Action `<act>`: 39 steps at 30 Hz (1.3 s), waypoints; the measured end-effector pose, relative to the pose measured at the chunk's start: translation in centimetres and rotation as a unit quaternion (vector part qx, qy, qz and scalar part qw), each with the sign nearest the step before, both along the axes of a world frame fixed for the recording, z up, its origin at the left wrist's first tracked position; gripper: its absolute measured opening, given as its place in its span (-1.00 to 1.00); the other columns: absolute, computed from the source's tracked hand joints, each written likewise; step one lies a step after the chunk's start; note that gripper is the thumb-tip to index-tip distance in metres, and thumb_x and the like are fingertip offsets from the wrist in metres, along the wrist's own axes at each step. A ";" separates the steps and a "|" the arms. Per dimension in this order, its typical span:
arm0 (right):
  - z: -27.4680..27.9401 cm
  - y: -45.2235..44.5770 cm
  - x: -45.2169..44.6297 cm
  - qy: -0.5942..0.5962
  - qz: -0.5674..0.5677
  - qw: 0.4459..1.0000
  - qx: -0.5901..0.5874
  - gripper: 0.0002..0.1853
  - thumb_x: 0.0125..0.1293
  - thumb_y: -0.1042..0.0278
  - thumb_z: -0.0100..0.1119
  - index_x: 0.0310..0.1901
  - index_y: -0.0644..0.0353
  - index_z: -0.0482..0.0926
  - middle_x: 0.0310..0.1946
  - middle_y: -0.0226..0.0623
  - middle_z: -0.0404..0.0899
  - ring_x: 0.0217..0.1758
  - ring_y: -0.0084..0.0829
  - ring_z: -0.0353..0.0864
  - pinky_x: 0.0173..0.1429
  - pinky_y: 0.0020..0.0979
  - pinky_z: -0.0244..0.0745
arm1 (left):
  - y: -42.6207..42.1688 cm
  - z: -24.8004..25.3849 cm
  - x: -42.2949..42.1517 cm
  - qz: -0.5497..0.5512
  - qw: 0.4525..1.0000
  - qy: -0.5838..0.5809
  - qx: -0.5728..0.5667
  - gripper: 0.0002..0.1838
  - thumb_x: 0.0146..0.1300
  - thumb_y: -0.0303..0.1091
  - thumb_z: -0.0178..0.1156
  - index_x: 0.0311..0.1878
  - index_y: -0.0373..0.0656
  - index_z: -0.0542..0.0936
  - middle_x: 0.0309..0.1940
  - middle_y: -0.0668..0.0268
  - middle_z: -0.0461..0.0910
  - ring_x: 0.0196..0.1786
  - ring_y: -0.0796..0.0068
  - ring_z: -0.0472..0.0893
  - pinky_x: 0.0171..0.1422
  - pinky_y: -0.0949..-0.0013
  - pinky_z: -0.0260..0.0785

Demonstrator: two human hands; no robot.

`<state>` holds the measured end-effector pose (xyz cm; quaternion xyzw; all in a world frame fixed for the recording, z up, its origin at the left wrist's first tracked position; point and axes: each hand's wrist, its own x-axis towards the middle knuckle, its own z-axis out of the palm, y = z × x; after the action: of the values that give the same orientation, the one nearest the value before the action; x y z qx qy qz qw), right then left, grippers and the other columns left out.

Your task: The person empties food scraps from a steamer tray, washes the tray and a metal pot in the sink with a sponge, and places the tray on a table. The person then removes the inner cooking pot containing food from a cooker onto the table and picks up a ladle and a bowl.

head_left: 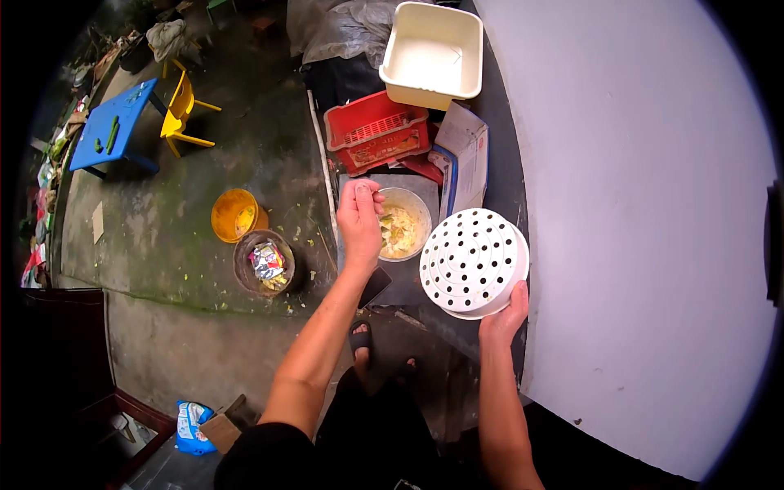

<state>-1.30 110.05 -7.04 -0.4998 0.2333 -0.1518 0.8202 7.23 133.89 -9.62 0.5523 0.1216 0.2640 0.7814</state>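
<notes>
My right hand (505,315) grips the lower rim of a white plastic strainer basket (467,260). The basket's round base, pierced with rings of dark holes, faces up toward me. My left hand (360,217) is closed, its fingers curled, over the left edge of a metal bowl (425,214). Whatever those fingers hold, if anything, is hidden. Pale yellow chopped food (399,234) with some green pieces lies in the bowl, partly covered by my hand. The bowl stands on a grey surface, just left of the basket.
Behind the bowl are a red plastic basket (376,131), a cream tub (433,57) and a cardboard box (465,155). A white wall (637,204) bounds the right. An orange bucket (224,214) and a dark waste bucket (244,273) stand on the ground at left.
</notes>
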 end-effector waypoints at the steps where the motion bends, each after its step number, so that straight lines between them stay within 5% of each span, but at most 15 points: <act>1: -0.1 -0.2 -0.8 0.005 0.010 1.000 -0.015 -0.64 0.46 0.15 -0.10 0.02 0.31 0.43 -0.04 -0.20 0.53 0.02 -0.36 0.53 0.14 -0.32 0.42 | -0.2 -0.3 0.3 0.047 0.998 -0.007 0.050 -0.75 0.47 -0.29 -0.09 -0.20 -0.26 0.48 -0.30 0.33 0.52 -0.27 0.55 0.50 -0.14 0.44 0.38; 3: -0.4 -0.3 -2.7 0.019 0.026 0.999 -0.042 -0.66 0.46 0.16 -0.10 -0.04 0.30 0.45 -0.08 -0.22 0.55 -0.03 -0.39 0.55 0.10 -0.35 0.43 | -0.3 -8.7 2.1 0.038 0.932 0.058 0.355 -0.65 0.49 -0.20 -0.14 -0.04 -0.30 0.50 -0.11 0.21 0.56 -0.01 0.36 0.54 0.11 0.32 0.37; 4: -0.9 -0.6 -3.7 0.028 0.027 0.998 -0.039 -0.69 0.45 0.17 -0.07 -0.10 0.29 0.47 -0.13 -0.24 0.57 -0.09 -0.43 0.55 0.06 -0.39 0.44 | -0.5 -18.1 1.9 -0.133 0.901 0.246 0.332 -0.63 0.45 -0.21 -0.11 0.09 -0.28 0.46 0.14 0.08 0.47 0.24 0.26 0.44 0.32 0.26 0.25; 6: -1.3 -1.0 -4.8 0.026 0.036 0.998 -0.033 -0.70 0.45 0.20 -0.07 -0.06 0.29 0.47 -0.10 -0.24 0.57 -0.06 -0.43 0.56 0.09 -0.39 0.44 | 0.6 -18.1 0.2 -0.069 0.961 0.264 -0.041 -0.55 0.45 -0.16 -0.15 0.20 -0.31 0.39 0.22 0.03 0.39 0.32 0.20 0.38 0.38 0.19 0.21; 7: -1.4 -1.2 -5.9 0.033 0.035 0.998 -0.029 -0.70 0.45 0.21 -0.06 -0.04 0.29 0.47 -0.09 -0.25 0.57 -0.04 -0.43 0.56 0.10 -0.39 0.43 | 0.8 -18.3 -1.5 -0.039 0.936 0.267 -0.227 -0.51 0.45 -0.13 -0.17 0.25 -0.32 0.35 0.27 0.01 0.35 0.35 0.18 0.34 0.41 0.16 0.18; 10: -2.9 -2.0 -8.3 0.053 0.058 0.996 -0.030 -0.73 0.44 0.22 -0.05 -0.08 0.28 0.48 -0.11 -0.27 0.58 -0.07 -0.46 0.57 0.09 -0.40 0.44 | 2.2 -18.6 -5.3 -0.058 0.860 0.124 -0.491 -0.47 0.46 -0.15 -0.20 0.29 -0.41 0.26 0.31 -0.04 0.29 0.37 0.05 0.30 0.41 0.04 0.21; 13: -3.4 -2.5 -10.9 0.050 0.120 0.986 -0.107 -0.76 0.45 0.23 -0.04 -0.27 0.22 0.47 -0.34 -0.45 0.51 -0.29 -0.62 0.44 -0.12 -0.53 0.37 | 2.0 -15.6 -9.5 -0.090 0.807 0.109 -0.574 -0.47 0.45 -0.19 -0.20 0.26 -0.49 0.24 0.30 -0.11 0.27 0.35 -0.05 0.30 0.41 -0.01 0.22; 16: -2.6 -3.3 -14.6 0.050 0.215 0.942 -0.252 -0.71 0.46 0.23 -0.05 -0.44 0.16 0.38 -0.50 -0.61 0.30 -0.40 -0.73 0.19 -0.30 -0.63 0.17 | 1.4 -14.0 -14.0 -0.104 0.813 0.155 -0.551 -0.61 0.43 -0.20 -0.11 0.04 -0.37 0.43 0.08 -0.03 0.47 0.15 0.03 0.48 0.22 0.11 0.39; 17: -2.3 -3.9 -16.2 0.035 0.258 0.916 -0.305 -0.70 0.45 0.22 -0.04 -0.44 0.19 0.39 -0.51 -0.58 0.32 -0.40 -0.72 0.22 -0.30 -0.60 0.21 | 1.2 -13.8 -16.0 -0.106 0.819 0.168 -0.539 -0.64 0.42 -0.20 -0.10 -0.02 -0.35 0.47 0.01 -0.01 0.52 0.08 0.06 0.52 0.16 0.15 0.43; 18: -2.4 -4.4 -17.9 0.037 0.286 0.897 -0.335 -0.70 0.44 0.22 -0.02 -0.42 0.22 0.41 -0.53 -0.56 0.34 -0.42 -0.71 0.24 -0.32 -0.58 0.22 | 0.9 -13.5 -18.1 -0.108 0.829 0.169 -0.523 -0.72 0.40 -0.20 -0.03 -0.26 -0.23 0.51 -0.31 0.17 0.59 -0.19 0.23 0.58 -0.08 0.25 0.48; 24: -2.4 -11.0 -28.8 0.049 0.375 0.827 -0.416 -0.72 0.35 0.21 0.06 -0.35 0.30 0.51 -0.62 -0.21 0.42 -0.53 -0.54 0.39 -0.41 -0.41 0.31 | -6.4 -15.4 -32.6 -0.167 0.813 0.316 -0.460 -0.77 0.38 -0.25 0.05 -0.40 -0.11 0.47 -0.54 0.35 0.54 -0.47 0.42 0.56 -0.34 0.38 0.46; 34: -3.8 -31.3 -47.0 0.233 0.133 0.842 -0.467 -0.72 0.35 0.18 0.05 -0.29 0.27 0.54 -0.52 -0.09 0.55 -0.45 -0.26 0.53 -0.28 -0.29 0.39 | -29.4 -11.8 -46.4 -0.501 0.660 0.459 -0.321 -0.84 0.40 -0.29 0.05 -0.33 -0.07 0.47 -0.51 0.37 0.53 -0.49 0.43 0.56 -0.34 0.36 0.50; 37: -6.2 -36.8 -49.6 0.234 0.023 0.876 -0.422 -0.73 0.35 0.20 0.05 -0.28 0.28 0.55 -0.51 -0.10 0.56 -0.42 -0.34 0.52 -0.24 -0.32 0.40 | -33.0 -9.0 -46.7 -0.615 0.598 0.407 -0.315 -0.85 0.40 -0.32 0.05 -0.34 -0.08 0.46 -0.52 0.38 0.53 -0.50 0.45 0.55 -0.35 0.38 0.49; 39: -7.5 -40.4 -49.9 0.216 -0.050 0.895 -0.388 -0.72 0.36 0.21 0.07 -0.28 0.32 0.55 -0.48 -0.19 0.58 -0.37 -0.50 0.46 -0.20 -0.37 0.39 | -35.1 -6.7 -45.6 -0.608 0.606 0.412 -0.304 -0.88 0.37 -0.37 0.08 -0.29 -0.14 0.52 -0.49 0.35 0.56 -0.46 0.44 0.57 -0.31 0.37 0.52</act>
<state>-51.16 69.65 -14.58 -0.7861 0.3524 -0.1594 0.4821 -38.39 98.82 -16.34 0.2798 0.1402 -0.5799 0.7522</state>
